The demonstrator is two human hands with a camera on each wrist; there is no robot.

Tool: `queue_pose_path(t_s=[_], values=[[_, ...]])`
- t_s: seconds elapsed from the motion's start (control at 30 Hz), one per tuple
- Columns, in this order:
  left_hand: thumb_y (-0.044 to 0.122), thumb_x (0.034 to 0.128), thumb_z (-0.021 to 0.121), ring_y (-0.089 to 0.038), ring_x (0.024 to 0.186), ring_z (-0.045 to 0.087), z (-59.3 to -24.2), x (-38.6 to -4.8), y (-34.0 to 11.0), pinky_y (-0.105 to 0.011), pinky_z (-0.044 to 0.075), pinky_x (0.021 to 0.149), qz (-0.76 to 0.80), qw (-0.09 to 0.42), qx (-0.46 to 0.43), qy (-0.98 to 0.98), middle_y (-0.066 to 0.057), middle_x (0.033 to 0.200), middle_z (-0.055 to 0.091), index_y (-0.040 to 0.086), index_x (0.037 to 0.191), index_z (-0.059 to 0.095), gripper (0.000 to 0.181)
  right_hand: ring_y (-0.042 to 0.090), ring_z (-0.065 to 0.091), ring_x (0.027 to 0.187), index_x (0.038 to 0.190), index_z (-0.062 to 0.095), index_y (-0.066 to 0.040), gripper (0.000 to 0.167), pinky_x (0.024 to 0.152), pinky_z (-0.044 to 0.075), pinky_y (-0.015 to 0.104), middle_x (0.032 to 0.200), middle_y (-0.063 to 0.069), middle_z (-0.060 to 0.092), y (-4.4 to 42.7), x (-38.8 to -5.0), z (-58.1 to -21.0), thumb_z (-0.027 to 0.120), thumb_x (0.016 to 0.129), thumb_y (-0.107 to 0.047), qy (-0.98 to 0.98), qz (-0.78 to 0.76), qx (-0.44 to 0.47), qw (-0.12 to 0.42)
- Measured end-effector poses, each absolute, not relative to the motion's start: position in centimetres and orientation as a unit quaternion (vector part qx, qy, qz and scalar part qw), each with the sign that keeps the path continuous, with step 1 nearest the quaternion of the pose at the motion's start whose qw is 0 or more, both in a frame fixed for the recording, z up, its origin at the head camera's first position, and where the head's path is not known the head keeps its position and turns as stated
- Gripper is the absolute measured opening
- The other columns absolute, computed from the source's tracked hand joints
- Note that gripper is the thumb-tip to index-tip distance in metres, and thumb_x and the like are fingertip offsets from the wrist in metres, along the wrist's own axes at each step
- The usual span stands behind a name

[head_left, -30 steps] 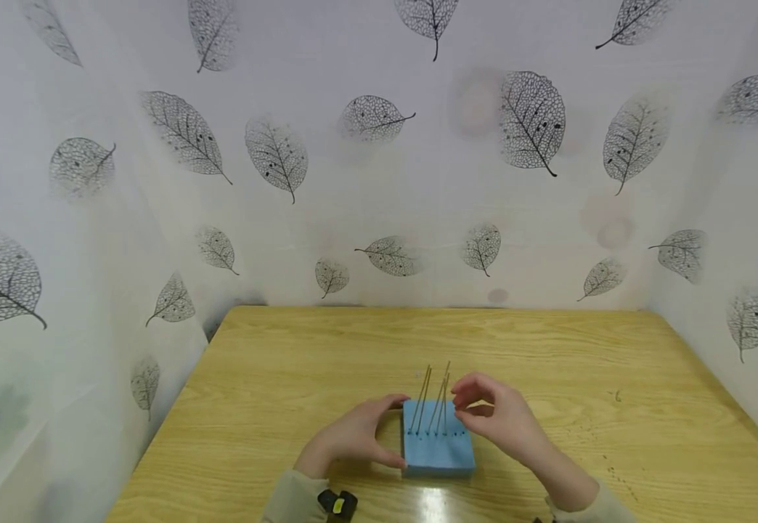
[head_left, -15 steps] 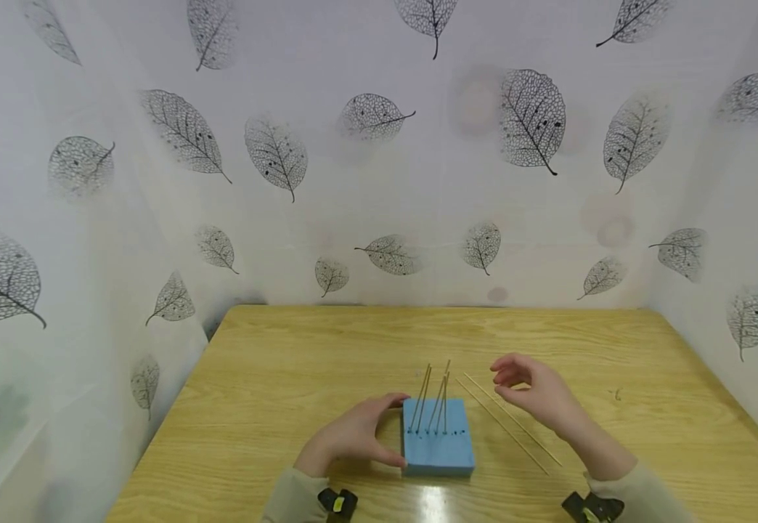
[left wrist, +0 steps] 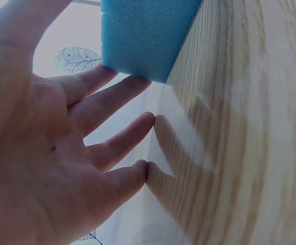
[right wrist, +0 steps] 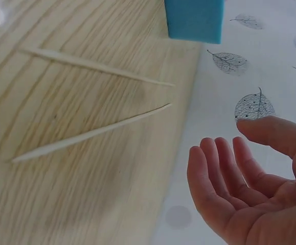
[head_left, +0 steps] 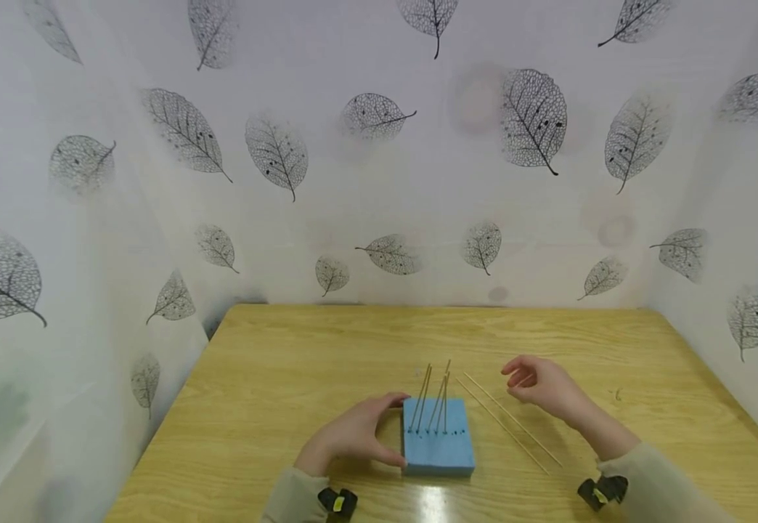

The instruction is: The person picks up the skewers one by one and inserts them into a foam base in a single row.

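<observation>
A blue foam block (head_left: 439, 452) lies on the table, with a row of small holes across its top. Several thin wooden sticks (head_left: 422, 399) stand in its left and middle holes, leaning slightly. My left hand (head_left: 353, 436) grips the block's left side, thumb at the near corner and index finger at the far corner; in the left wrist view, two fingertips touch the foam block (left wrist: 142, 41). To the right of the block, my right hand (head_left: 545, 385) hovers with loosely curled fingers, holding nothing. Two loose sticks (head_left: 510, 430) lie between it and the block.
The wooden table (head_left: 300, 349) runs back to a white curtain (head_left: 379, 189) printed with leaves, which also hangs at both sides. Small dark marks (head_left: 617, 395) show on the tabletop at the right. Each wrist wears a black strap (head_left: 337, 501).
My right hand has moved away from the block to the right, and the two loose sticks now show on the table beside it. My left hand stays at the block.
</observation>
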State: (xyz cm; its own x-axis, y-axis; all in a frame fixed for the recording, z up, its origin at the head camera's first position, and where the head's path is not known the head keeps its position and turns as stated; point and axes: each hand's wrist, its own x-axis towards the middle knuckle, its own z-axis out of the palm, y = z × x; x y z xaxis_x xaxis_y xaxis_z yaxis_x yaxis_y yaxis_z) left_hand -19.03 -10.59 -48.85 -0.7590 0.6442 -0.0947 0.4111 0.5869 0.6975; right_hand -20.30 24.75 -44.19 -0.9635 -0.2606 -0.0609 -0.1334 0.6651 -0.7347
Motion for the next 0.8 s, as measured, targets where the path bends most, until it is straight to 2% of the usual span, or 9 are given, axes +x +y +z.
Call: queue_pose_path(t_s=[0.13,0.37,0.63,0.8], values=[[0.050,0.0686,0.086,-0.024,0.140,0.043,-48.8,-19.0,-10.5,-0.049,0.035,0.117,0.340,0.175,0.299,0.874,0.002,0.153,0.045,0.017,0.153,0.035,0.104,0.019,0.066,0.081,0.113,0.063,0.007,0.030,0.064,0.058,0.027,0.091,0.010,0.069,25.1,-20.8,-44.6,0.070,0.086,-0.002,0.902,-0.405,-0.107,0.109],[0.049,0.0686,0.086,-0.025,0.140,0.043,-48.7,-19.0,-10.5,-0.050,0.035,0.117,0.346,0.177,0.297,0.872,0.002,0.153,0.045,0.016,0.153,0.036,0.104,0.021,0.065,0.074,0.112,0.063,0.007,0.031,0.062,0.061,0.036,0.090,0.011,0.067,25.1,-21.6,-45.2,0.069,0.082,0.001,0.899,-0.405,-0.078,0.144],[0.048,0.0682,0.087,-0.024,0.140,0.043,-48.8,-19.1,-10.5,-0.050,0.035,0.117,0.348,0.177,0.299,0.871,0.003,0.152,0.045,0.016,0.152,0.036,0.103,0.016,0.058,0.061,0.107,0.064,0.005,0.030,0.053,0.056,0.032,0.081,0.007,0.062,25.0,-22.2,-46.0,0.068,0.077,0.003,0.896,-0.409,-0.045,0.167],[0.046,0.0676,0.088,-0.025,0.140,0.043,-48.8,-19.1,-10.5,-0.051,0.035,0.118,0.348,0.176,0.298,0.872,0.002,0.152,0.045,0.015,0.152,0.036,0.104,0.015,0.058,0.063,0.106,0.063,0.007,0.029,0.052,0.056,0.032,0.080,0.007,0.062,25.2,-22.4,-46.7,0.068,0.078,0.003,0.882,-0.429,-0.050,0.188]])
